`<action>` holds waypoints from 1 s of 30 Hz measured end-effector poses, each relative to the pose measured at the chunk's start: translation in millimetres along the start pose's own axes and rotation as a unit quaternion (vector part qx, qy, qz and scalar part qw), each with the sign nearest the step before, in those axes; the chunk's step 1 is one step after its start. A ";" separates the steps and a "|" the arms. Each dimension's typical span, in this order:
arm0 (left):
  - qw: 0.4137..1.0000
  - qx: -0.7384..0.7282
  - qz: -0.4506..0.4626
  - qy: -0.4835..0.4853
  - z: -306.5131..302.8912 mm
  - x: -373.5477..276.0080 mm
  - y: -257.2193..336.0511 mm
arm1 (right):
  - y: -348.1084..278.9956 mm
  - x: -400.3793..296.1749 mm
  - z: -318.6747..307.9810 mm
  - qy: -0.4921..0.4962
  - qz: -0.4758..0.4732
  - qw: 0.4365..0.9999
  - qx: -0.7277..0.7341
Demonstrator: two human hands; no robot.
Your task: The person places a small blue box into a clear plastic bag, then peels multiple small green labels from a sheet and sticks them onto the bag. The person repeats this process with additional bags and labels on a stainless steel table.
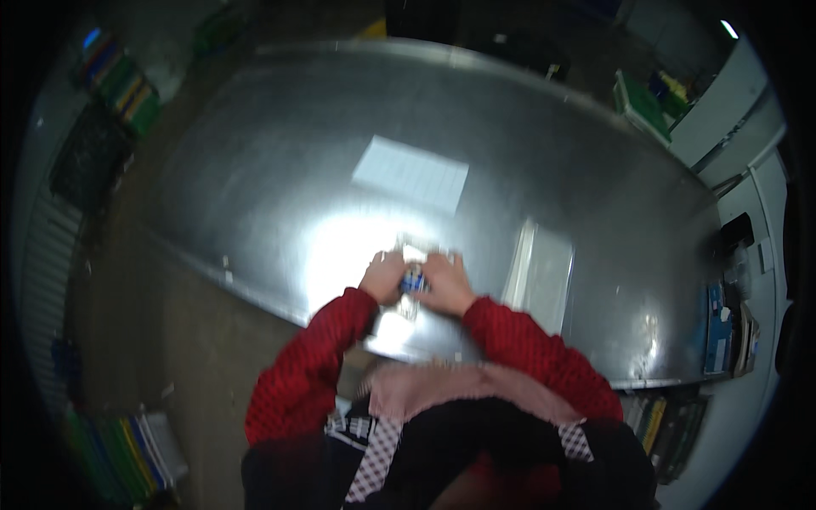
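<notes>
Near the front edge of a metal table (497, 115), both my hands are at a small blue and pale item (413, 280), which lies between them. My left hand (384, 278) touches its left side and my right hand (446, 284) its right side, with the fingers curled over it. Clear plastic film or wrapping (408, 308) shows in front of and behind the hands, blurred by glare. The fingertips are partly hidden, so how firmly each hand grips cannot be told.
A white printed sheet (411, 173) lies farther back on the table. Flat clear plastic bags or film (542, 274) lie to the right. Blue and brown boxes or folders (719, 328) stand at the right end. Stacked coloured crates (124, 456) are on the floor at lower left.
</notes>
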State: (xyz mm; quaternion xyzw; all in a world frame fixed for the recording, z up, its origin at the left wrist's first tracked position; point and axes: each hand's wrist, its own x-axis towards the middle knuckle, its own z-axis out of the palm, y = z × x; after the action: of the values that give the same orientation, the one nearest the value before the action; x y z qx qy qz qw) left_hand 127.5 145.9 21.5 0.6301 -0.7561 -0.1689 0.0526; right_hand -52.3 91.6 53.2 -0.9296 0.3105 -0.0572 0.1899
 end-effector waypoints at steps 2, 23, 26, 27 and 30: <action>0.988 -0.112 0.037 0.096 -11.7 -11.2 8.8 | 5.0 -11.8 1.9 0.007 -0.009 1.000 0.011; 0.972 -0.101 0.015 0.209 17.9 -34.3 4.3 | 6.5 7.6 27.8 0.012 -0.029 0.998 0.048; 0.969 -0.116 0.016 0.217 19.8 -32.1 5.1 | 5.9 12.1 33.3 0.021 -0.004 0.998 0.065; 0.970 -0.116 0.015 0.215 20.0 -32.6 5.5 | 7.6 13.0 33.1 0.000 -0.001 0.997 0.079; 0.964 -0.154 0.022 0.218 18.8 -36.6 6.9 | 17.8 20.1 30.4 -0.066 0.011 0.990 0.123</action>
State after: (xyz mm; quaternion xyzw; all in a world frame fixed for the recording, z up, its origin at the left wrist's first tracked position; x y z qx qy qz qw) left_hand 122.9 186.0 11.0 0.6194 -0.7049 -0.1403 0.3160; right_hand -39.2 76.1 18.0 -0.8976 0.2982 -0.0317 0.3231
